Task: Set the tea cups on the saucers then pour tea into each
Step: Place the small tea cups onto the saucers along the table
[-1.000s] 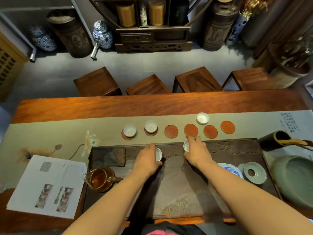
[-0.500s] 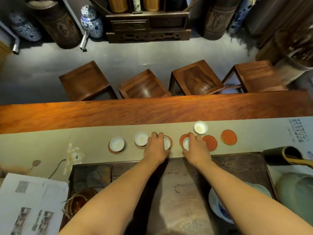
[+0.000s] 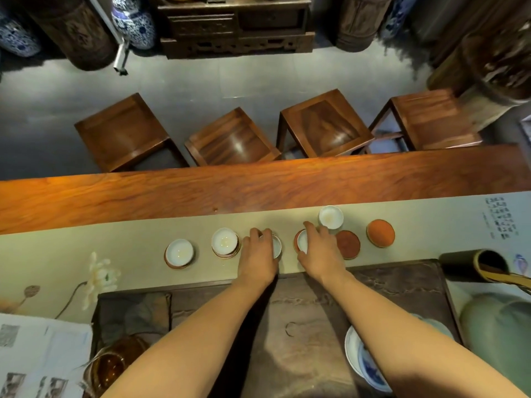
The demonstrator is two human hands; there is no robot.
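Observation:
A row of round red-brown saucers lies on the pale table runner (image 3: pixel 86 242). Two white cups (image 3: pixel 179 251) (image 3: pixel 225 241) sit on the two leftmost saucers. My left hand (image 3: pixel 257 254) holds a third white cup (image 3: pixel 276 246) on the saucer beside them, which it hides. My right hand (image 3: pixel 319 248) holds a fourth cup (image 3: pixel 302 241) on the red saucer (image 3: pixel 296 242) to the right. Two bare saucers (image 3: pixel 348 244) (image 3: pixel 380 233) lie further right. A fifth cup (image 3: pixel 331 216) stands on the runner behind the row. A glass pitcher of amber tea (image 3: pixel 110 369) sits at the lower left.
A dark stone tea tray (image 3: pixel 301 326) lies under my forearms. Printed papers (image 3: pixel 34 354) are at the left, a blue-and-white dish (image 3: pixel 362 360) and a green bowl (image 3: pixel 497 334) at the right, with a dark tool holder (image 3: pixel 471 264). Wooden stools (image 3: pixel 324 122) stand beyond the table's far edge.
Both hands carried a cup each from the tea tray forward to the saucer row and now hold them on the third and fourth saucers. The view tilted forward and down.

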